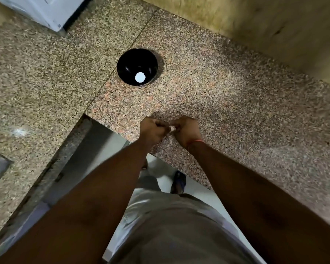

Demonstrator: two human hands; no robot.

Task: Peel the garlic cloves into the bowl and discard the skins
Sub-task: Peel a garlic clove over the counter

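Garlic clove (pixel 172 128) (small, whitish, blurred) pinched between left hand (pixel 153 130) and right hand (pixel 186 131).

kitchen; speckled granite counter (pixel 217 88), bowl (pixel 126 61)

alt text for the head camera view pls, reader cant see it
Seen from above, a person's left hand and right hand meet over a speckled granite counter, pinching a small pale garlic clove between them. Beyond the hands sits a black bowl with one white piece inside. The person's grey clothing fills the lower frame.
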